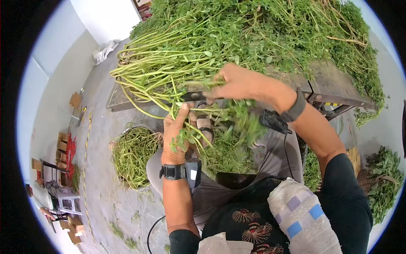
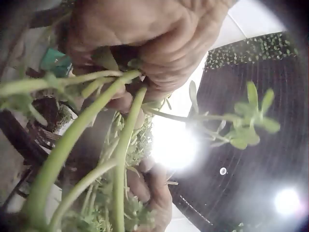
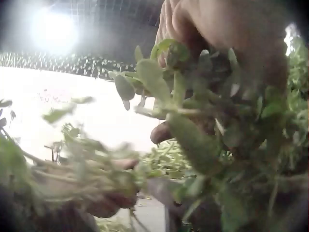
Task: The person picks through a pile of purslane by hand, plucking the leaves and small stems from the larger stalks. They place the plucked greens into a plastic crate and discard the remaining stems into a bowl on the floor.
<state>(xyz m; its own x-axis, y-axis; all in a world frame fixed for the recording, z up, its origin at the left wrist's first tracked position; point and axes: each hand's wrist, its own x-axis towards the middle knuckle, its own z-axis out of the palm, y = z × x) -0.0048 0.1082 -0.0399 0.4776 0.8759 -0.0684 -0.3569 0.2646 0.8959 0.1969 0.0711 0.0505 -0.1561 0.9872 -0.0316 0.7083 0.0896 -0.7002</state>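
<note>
In the head view my left hand (image 1: 174, 134) grips several green leafy stems (image 1: 195, 134), its thumb pressed along them. Thick pale-green stalks (image 2: 67, 150) run out from under that hand in the left wrist view. My right hand (image 1: 237, 82), slightly blurred, is up and to the right by the table edge, its fingers curled round a leafy stem (image 1: 198, 84). Leafy sprigs (image 3: 188, 140) partly cover the right hand's fingers in the right wrist view. A blurred bunch of leaves (image 1: 245, 122) hangs between the hands.
A large heap of leafy stems (image 1: 237, 38) covers much of the table (image 1: 338, 84) ahead. Cut stems fill a round container (image 1: 137, 154) on the floor at left. More greens (image 1: 228, 154) lie between the knees. Cardboard boxes (image 1: 62, 146) and a stool (image 1: 69, 199) stand far left.
</note>
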